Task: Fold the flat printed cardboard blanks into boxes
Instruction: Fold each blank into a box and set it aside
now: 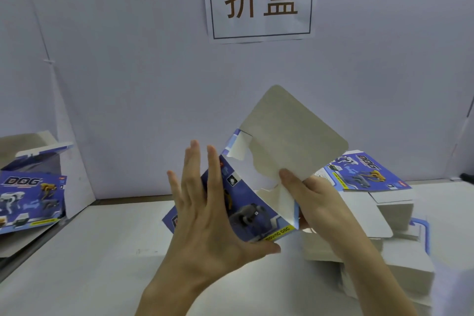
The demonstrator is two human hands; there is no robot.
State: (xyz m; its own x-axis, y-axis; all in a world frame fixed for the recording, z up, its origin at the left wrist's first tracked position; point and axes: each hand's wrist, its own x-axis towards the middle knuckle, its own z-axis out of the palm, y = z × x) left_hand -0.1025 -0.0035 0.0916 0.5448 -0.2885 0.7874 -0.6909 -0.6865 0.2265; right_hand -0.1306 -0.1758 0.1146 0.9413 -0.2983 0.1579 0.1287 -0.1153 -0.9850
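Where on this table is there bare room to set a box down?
Bare white tabletop lies front left, between the left hand on the half-folded blue printed box and the blue printed boxes at the left edge. The right is crowded: a stack of flat grey cardboard blanks.

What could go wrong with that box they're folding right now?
The tall grey flap stands loose above the half-formed box; it might crease crookedly. The left hand only presses flat against the printed side, so the box could slip, since just the right hand grips it.
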